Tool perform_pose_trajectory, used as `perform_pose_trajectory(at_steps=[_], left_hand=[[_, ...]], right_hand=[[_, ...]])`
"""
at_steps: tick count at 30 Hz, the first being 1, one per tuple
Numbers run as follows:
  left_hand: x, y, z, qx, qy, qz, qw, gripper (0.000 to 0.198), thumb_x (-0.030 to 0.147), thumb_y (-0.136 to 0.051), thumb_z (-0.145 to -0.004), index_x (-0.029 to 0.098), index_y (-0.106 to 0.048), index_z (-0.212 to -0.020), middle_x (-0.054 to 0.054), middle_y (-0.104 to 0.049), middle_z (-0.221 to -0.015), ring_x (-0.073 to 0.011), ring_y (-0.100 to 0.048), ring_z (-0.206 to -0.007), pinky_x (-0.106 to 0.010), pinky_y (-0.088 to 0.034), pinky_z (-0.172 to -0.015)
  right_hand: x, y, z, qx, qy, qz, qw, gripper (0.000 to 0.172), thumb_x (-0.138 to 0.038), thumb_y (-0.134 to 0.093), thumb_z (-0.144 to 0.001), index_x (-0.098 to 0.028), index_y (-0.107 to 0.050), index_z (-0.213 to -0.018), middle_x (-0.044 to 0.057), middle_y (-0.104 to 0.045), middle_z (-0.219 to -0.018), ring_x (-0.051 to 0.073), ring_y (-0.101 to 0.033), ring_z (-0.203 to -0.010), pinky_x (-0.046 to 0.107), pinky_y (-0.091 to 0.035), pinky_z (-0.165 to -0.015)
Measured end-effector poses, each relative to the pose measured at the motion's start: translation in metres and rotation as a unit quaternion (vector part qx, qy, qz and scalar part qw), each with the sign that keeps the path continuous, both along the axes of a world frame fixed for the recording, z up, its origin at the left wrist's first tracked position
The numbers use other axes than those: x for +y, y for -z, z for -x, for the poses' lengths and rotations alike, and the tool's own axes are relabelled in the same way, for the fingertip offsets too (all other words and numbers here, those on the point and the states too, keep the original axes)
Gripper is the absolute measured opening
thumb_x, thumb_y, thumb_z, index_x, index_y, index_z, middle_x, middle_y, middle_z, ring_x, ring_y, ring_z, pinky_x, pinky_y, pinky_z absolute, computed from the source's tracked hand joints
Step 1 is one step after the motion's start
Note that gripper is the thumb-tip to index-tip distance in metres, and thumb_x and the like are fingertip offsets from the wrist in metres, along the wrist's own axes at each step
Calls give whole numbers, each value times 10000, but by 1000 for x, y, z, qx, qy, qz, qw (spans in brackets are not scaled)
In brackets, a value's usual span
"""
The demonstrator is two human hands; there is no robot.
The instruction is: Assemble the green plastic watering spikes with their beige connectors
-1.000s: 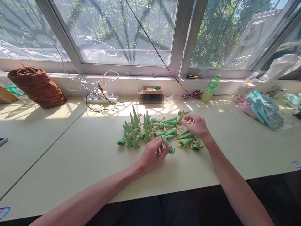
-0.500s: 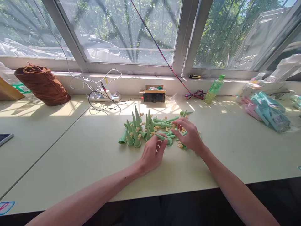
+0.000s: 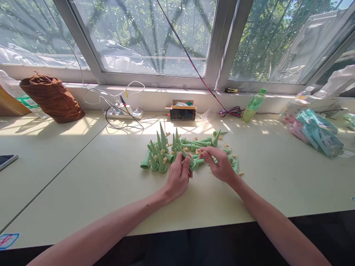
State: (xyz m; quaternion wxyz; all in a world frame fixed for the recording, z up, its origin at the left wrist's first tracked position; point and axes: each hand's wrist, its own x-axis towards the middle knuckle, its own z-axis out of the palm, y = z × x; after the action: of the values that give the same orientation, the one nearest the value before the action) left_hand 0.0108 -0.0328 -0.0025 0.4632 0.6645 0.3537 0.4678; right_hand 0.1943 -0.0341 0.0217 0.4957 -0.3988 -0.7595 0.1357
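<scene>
My left hand [image 3: 178,176] is closed around a green plastic spike [image 3: 185,156], its pointed end tilted up to the left and its wide collar towards my right hand. Between the thumb and fingertips of my right hand [image 3: 220,163] is a small yellow plastic valve [image 3: 198,152], held close beside the spike. Several more green spikes [image 3: 163,137] stand on their collars left of my hands. Green tubes [image 3: 144,163] and small yellow valves [image 3: 164,160] lie among them, and further green pieces [image 3: 236,166] lie right of my right hand, partly covered by it.
At the back of the table [image 3: 91,192] stand a power strip [image 3: 119,112] with cables, a dark device [image 3: 182,114] by a small box, and a green bottle [image 3: 253,105]. A brown bag [image 3: 52,99] is at left, plastic packets [image 3: 318,131] at right, a phone [image 3: 7,161] far left.
My right hand has lifted the yellow valve leftward, nearer the spike. My left hand has turned the spike so its tip points more upward. The view has shifted slightly.
</scene>
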Motion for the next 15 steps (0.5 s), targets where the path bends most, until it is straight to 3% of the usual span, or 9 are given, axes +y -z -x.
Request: perform_pose_trajectory(at_steps=[3, 15], left_hand=[[-1, -2, 0, 3, 2, 10, 1000, 269, 455, -353, -1042, 219, -439, -944, 66, -473, -660, -85, -516, -489, -205, -403, -465], [1, 0, 0, 1, -7, 18, 1000, 273, 465, -363, -1038, 220, -437, -942, 73, -492, -581, -97, -516, -438, -197, -351, -406]], right_hand=[[-1, 3, 1, 30, -5, 28, 999, 233, -262, -464, -1027, -185, -684, -1028, 26, -665, -749, 155, -592, -656, 297, -480, -664], [-7, 0, 10, 159, -116, 158, 968, 265, -350, -516, -1011, -185, -724, -1004, 12, -594, -692, 130, -497, -605, 275, -421, -579]])
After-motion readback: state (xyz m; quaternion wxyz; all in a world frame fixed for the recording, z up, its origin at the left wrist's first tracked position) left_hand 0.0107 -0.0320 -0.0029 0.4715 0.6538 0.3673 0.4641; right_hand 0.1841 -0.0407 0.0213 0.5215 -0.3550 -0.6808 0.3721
